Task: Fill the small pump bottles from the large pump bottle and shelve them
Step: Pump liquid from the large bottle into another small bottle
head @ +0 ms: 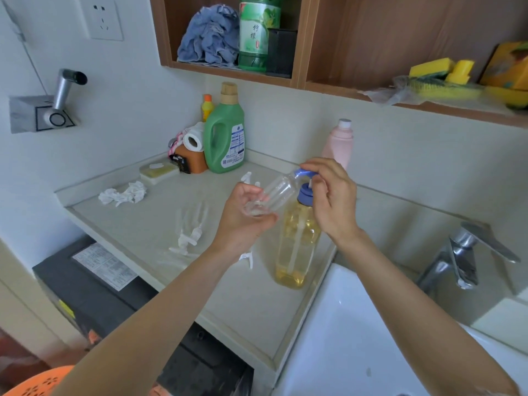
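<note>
A large clear pump bottle of yellow liquid with a blue pump head stands on the counter beside the sink. My left hand grips a small clear bottle, tilted with its open mouth up against the blue spout. A little pale liquid lies at its bottom. My right hand rests on top of the pump head, fingers curled over it. Small white pump tops and clear small bottles lie on the counter to the left, blurred.
A white sink and chrome tap are at the right. A green detergent jug, pink bottle, paper roll, soap dish and crumpled tissue sit on the counter. Wooden shelves above hold a cloth, green bottle and sponges.
</note>
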